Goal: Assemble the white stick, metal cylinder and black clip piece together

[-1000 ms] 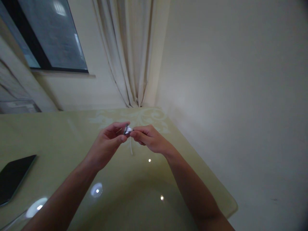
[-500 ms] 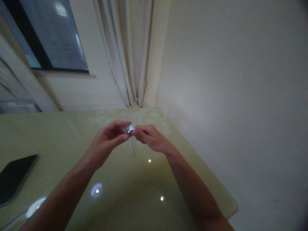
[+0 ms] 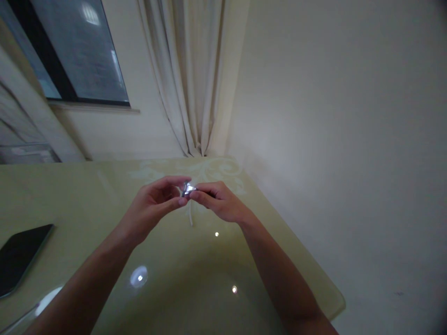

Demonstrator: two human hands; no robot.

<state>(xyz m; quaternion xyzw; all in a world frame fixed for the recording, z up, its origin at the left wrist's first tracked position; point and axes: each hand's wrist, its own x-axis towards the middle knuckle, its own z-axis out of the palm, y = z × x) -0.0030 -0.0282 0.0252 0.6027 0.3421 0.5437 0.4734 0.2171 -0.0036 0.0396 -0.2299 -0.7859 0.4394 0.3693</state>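
Note:
Between my two hands is a small shiny silver object (image 3: pixel 188 189), too small to name, held up over the table. My left hand (image 3: pixel 153 200) pinches its left side between thumb and fingers. From the right, my right hand (image 3: pixel 220 200) grips the other side with thumb and forefinger. The fingertips hide part of the object. A thin white strip (image 3: pixel 191 216) shows just below the hands; whether it hangs or lies on the table I cannot tell.
A pale green glossy table (image 3: pixel 167 260) reflects several lights. On its left lies a dark flat tablet-like device (image 3: pixel 23 258), with a thin cable (image 3: pixel 19 322) nearer me. Beyond the far edge hangs a curtain (image 3: pixel 192 83), and a wall (image 3: pixel 331 139) runs along the right side.
The silver object has tilted slightly and catches more light. Both hands keep their hold in nearly the same place.

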